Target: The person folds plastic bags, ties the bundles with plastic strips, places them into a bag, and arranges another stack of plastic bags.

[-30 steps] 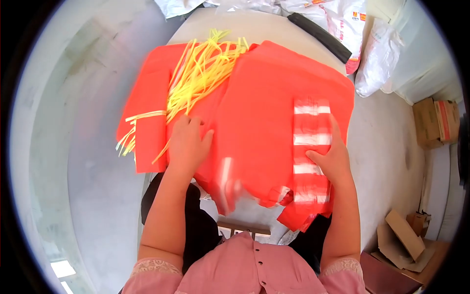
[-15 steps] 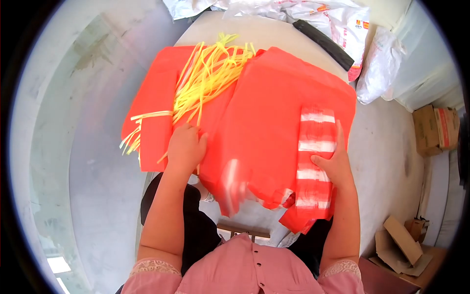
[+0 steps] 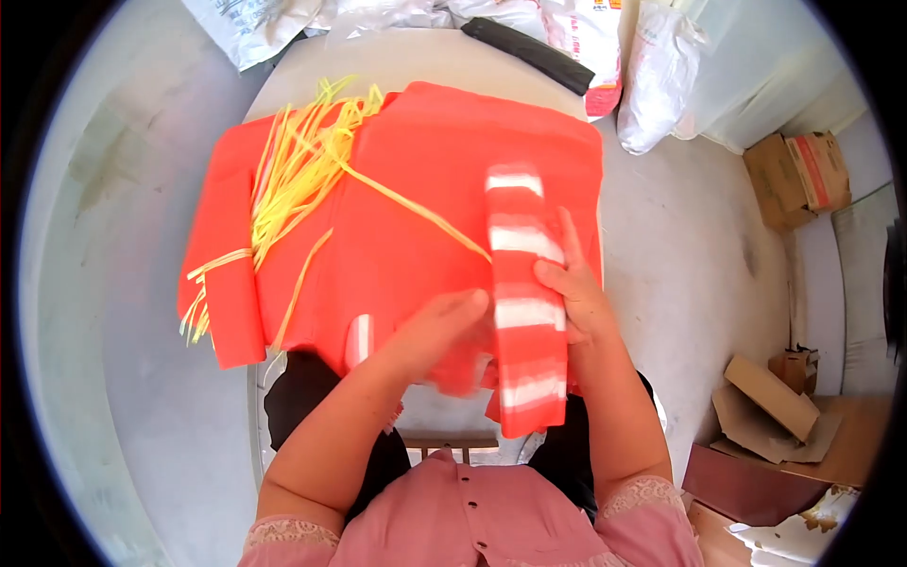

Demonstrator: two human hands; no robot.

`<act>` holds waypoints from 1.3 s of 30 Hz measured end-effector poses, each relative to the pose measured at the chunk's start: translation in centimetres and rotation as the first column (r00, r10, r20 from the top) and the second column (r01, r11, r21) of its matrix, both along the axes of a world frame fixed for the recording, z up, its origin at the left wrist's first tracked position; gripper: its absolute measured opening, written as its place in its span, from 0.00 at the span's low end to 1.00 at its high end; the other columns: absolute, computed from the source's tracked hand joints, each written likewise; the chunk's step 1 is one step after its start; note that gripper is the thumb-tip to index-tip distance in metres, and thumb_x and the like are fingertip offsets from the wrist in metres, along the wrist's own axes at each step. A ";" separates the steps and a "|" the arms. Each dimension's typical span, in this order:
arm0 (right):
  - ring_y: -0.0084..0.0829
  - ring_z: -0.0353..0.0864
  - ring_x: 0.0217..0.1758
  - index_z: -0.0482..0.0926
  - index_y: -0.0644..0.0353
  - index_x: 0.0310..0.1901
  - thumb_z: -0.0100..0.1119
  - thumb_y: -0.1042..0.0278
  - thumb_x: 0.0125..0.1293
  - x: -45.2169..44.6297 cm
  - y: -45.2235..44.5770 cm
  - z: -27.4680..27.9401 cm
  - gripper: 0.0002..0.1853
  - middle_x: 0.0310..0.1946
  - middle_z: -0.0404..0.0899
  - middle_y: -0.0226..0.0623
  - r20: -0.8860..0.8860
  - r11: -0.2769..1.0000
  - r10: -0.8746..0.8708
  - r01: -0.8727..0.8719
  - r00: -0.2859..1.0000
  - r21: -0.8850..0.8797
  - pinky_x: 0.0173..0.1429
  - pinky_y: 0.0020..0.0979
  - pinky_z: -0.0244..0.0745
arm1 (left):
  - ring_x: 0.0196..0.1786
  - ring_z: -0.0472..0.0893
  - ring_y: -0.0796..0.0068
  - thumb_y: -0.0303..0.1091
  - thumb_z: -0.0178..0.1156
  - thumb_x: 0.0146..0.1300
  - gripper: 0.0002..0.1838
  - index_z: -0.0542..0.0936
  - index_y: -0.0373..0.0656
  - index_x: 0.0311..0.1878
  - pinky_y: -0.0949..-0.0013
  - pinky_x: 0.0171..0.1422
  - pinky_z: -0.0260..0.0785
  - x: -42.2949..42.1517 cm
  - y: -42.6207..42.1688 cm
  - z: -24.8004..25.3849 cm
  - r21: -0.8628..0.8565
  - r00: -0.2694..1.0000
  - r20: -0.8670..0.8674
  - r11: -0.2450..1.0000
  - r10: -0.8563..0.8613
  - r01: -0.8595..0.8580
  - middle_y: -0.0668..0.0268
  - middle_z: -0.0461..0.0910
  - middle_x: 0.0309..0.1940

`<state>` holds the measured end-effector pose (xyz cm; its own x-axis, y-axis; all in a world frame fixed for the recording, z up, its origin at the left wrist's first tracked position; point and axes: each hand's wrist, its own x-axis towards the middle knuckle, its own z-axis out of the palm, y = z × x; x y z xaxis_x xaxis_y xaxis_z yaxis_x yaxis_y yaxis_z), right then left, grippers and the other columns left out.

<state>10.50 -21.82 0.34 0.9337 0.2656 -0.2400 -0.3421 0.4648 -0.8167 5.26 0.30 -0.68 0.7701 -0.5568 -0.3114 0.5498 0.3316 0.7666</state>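
Note:
My right hand [image 3: 578, 298] is closed around the right side of a long folded bundle of red-and-white striped plastic [image 3: 527, 274], its thumb across the front. The bundle is held upright over the red sheets [image 3: 425, 151]. At its left edge is my left hand [image 3: 449, 326], blurred, with most fingers hidden. A loose yellow strip [image 3: 416, 210] runs from a bunch of yellow strips [image 3: 298, 161] to the bundle's left edge, where its end is out of sight.
A folded red piece [image 3: 233, 312] tied with yellow strip lies at the left. A black roll [image 3: 529, 55] and white sacks [image 3: 652, 80] are at the back. Cardboard boxes [image 3: 798, 180] stand at the right, with an opened carton [image 3: 770, 411] lower down.
My left hand has moved right from the yellow strips to the bundle, and one strip now stretches across the red sheets. My right hand has raised the bundle. The view has shifted right.

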 end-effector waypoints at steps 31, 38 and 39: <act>0.32 0.77 0.46 0.88 0.62 0.47 0.69 0.73 0.64 -1.3 -11.3 1.4 0.10 0.38 0.82 0.36 0.231 0.149 0.494 0.180 0.838 -0.972 0.50 0.33 0.74 | 0.63 0.83 0.71 0.20 0.63 0.68 0.33 0.66 0.32 0.75 0.65 0.69 0.76 1.5 -4.5 1.7 0.371 0.998 0.033 0.926 0.054 -0.063 0.56 0.81 0.63; 0.29 0.78 0.44 0.84 0.65 0.36 0.65 0.67 0.70 -1.2 -11.7 3.7 0.09 0.31 0.81 0.35 -0.062 0.106 0.391 -0.112 0.918 -0.988 0.48 0.33 0.73 | 0.62 0.83 0.70 0.20 0.63 0.68 0.32 0.67 0.33 0.74 0.65 0.69 0.76 1.5 -4.3 1.3 0.343 0.998 0.037 0.938 0.044 -0.054 0.57 0.81 0.63; 0.27 0.78 0.44 0.82 0.66 0.35 0.65 0.66 0.71 -1.1 -12.2 3.4 0.11 0.32 0.82 0.34 -0.063 0.192 0.399 -0.151 0.915 -0.970 0.49 0.32 0.73 | 0.62 0.83 0.70 0.20 0.63 0.68 0.31 0.67 0.33 0.74 0.65 0.69 0.76 1.5 -4.3 1.2 0.355 0.998 0.041 0.933 0.041 -0.053 0.57 0.81 0.63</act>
